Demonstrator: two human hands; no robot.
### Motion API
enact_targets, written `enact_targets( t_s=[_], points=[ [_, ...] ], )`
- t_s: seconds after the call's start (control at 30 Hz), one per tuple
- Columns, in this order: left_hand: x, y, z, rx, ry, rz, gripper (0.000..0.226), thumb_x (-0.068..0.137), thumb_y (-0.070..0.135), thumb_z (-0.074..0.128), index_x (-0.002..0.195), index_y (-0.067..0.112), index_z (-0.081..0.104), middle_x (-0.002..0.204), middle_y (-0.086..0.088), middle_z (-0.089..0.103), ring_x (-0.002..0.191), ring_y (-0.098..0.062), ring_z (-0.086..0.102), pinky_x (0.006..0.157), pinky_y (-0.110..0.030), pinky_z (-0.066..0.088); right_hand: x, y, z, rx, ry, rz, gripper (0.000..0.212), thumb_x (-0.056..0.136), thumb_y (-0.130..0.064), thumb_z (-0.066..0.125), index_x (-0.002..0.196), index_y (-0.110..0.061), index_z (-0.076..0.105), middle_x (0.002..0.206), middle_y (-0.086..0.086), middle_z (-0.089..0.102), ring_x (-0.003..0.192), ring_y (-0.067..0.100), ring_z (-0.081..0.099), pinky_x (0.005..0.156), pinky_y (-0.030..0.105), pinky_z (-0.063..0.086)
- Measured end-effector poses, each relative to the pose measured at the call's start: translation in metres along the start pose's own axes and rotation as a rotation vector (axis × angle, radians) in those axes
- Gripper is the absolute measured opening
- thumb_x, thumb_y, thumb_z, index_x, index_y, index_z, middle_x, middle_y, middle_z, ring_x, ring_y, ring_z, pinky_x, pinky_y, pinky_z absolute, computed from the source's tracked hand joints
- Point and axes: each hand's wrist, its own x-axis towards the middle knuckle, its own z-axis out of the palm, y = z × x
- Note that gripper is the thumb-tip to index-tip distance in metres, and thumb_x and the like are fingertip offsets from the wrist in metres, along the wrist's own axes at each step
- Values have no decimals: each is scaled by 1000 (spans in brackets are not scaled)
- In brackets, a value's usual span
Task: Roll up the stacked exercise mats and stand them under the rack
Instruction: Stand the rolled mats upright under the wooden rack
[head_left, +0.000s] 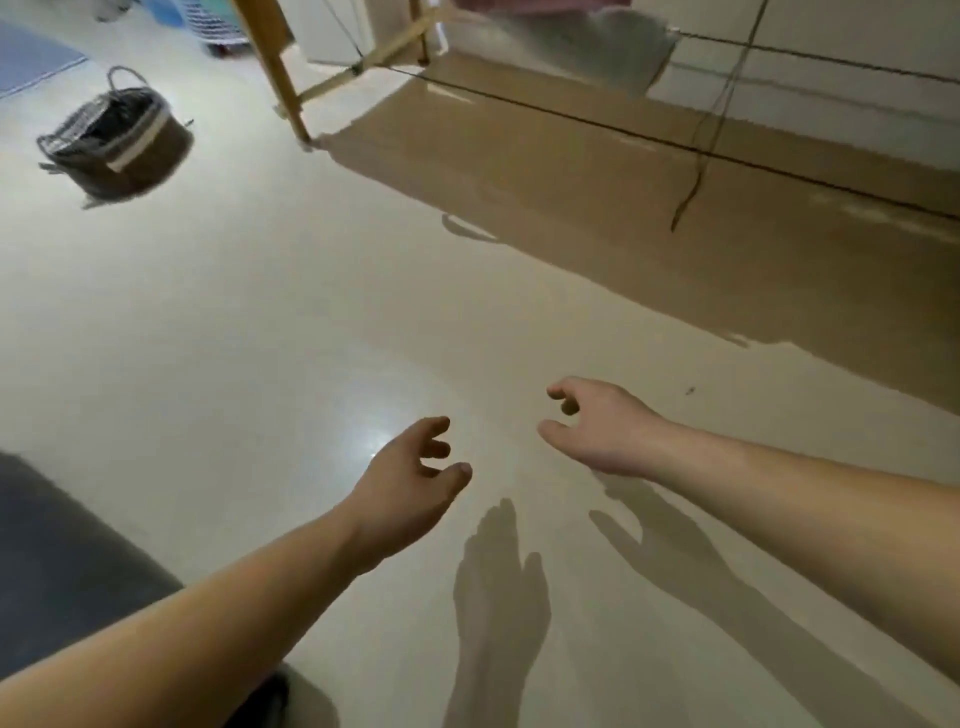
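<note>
Head view: the left hand (406, 475) and right hand (602, 431) are held out above the floor (234, 312), fingers loosely curled, nothing gripped.

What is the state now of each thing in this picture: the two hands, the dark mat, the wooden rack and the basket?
left hand: holds nothing, fingers loosely curled, above the floor.
right hand: holds nothing, fingers loosely curled.
dark mat: lies flat, not rolled; only a part shows.
wooden rack: stands, nothing rolled under it.
basket: stands on the floor, top open; contents unclear.
</note>
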Motion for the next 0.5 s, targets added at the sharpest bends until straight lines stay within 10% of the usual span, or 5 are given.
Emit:
enact_targets(
  t_s=[0.37, 0.5],
  points=[
    [-53, -98, -148, 39, 521, -172, 61, 101, 29, 64, 158, 26, 40, 158, 5, 46, 138, -17, 51, 111, -36, 47, 29, -216, 151, 222, -300, -209, 44, 100, -42, 58, 140, -22, 61, 117, -4, 65, 97, 17, 66, 79, 33, 52],
    [-90, -140, -204, 248, 786, -522, 75, 97, 35, 62, 162, 24, 26, 170, -9, 19, 153, -36, 25, 119, -58, 35, -1, -247, 207, 236, -511, -291, 52, 99, -53, 62, 145, -29, 57, 128, -6, 60, 112, 17, 61, 90, 34, 54]
  ],
)
